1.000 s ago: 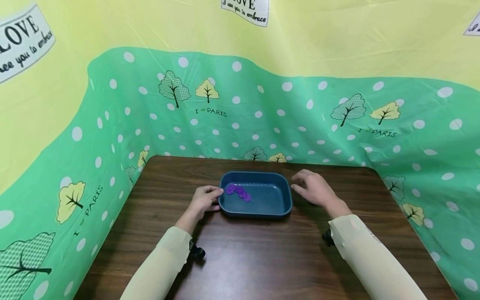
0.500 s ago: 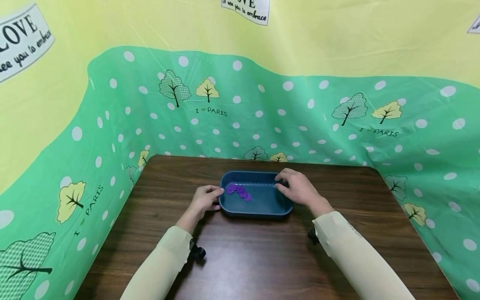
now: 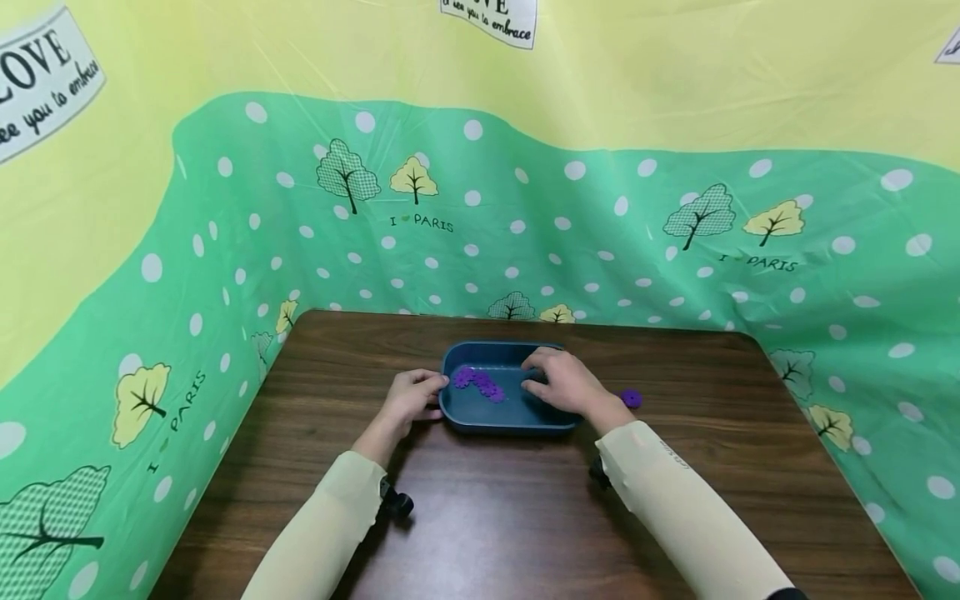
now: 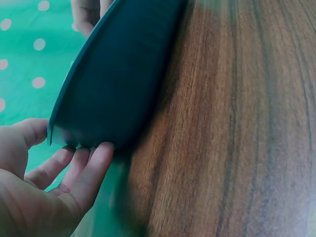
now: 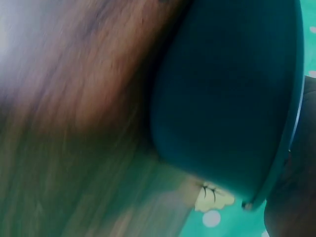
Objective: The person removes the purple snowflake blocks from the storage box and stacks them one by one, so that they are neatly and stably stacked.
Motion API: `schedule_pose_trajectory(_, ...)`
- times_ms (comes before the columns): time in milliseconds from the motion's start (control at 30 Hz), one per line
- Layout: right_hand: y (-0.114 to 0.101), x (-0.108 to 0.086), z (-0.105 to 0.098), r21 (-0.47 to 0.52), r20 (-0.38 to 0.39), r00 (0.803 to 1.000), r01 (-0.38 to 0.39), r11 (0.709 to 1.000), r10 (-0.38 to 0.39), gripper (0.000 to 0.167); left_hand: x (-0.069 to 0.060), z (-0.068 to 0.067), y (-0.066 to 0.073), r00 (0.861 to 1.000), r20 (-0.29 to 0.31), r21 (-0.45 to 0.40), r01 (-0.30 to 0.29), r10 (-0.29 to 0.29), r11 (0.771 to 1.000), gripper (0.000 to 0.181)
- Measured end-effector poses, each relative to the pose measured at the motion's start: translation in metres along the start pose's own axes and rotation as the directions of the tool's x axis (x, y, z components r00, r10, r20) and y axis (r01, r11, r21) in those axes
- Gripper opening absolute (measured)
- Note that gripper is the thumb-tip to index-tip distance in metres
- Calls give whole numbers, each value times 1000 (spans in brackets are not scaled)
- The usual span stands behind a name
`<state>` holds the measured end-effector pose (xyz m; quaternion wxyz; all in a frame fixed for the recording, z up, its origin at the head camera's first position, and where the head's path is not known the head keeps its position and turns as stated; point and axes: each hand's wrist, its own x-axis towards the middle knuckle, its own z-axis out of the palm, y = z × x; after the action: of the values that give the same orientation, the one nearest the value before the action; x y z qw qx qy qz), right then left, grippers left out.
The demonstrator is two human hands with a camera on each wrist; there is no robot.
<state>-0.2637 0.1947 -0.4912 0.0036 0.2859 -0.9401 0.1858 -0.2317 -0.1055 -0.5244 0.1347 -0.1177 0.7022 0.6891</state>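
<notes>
A dark blue rectangular tray point(image 3: 477, 415) sits on the table, with several small purple discs point(image 3: 481, 384) with notched edges in a curved cluster on its left side. My left hand point(image 3: 407, 402) holds the tray's left end. In the left wrist view, the thumb of that hand point(image 4: 47, 190) lies at the rim and its fingers touch the outer wall. Over the right half of the tray is my right hand point(image 3: 567, 382), thumb and fingers apart, nothing visible between them. To its right, a single purple disc point(image 3: 631, 398) lies on the table. The right fingers are hidden in the right wrist view.
The brown wooden table point(image 3: 517, 517) reaches back to a green and yellow printed curtain point(image 3: 450, 267), which also hangs at both sides. Black wrist straps with a camera point(image 3: 397, 504) are worn below the sleeves.
My right hand has moved left, from beside the tray's right end to over its inside. This uncovers the single purple disc on the table. The left hand and tray stay put.
</notes>
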Motion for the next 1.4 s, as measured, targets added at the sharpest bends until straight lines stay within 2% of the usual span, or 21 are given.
schedule_pose_trajectory(233, -11, 9, 13, -29, 68, 998, 3, 1000, -1, 28, -1, 0, 2, 1000, 5, 20, -7, 7, 1000, 30)
schedule_pose_trajectory(667, -23, 20, 31, -57, 131, 991, -28, 998, 35, 28, -3, 2, 2, 1000, 1, 21, -14, 14, 1000, 30)
schedule_pose_trajectory(1000, -29, 22, 41, -70, 144, 985, -83, 994, 93, 31, -2, 1, -1, 1000, -2, 18, -18, 18, 1000, 29)
schedule_pose_trajectory(1400, -32, 26, 42, -90, 147, 984, -85, 992, 98, 29, -2, 0, 0, 1000, 5, 7, -16, 16, 1000, 30)
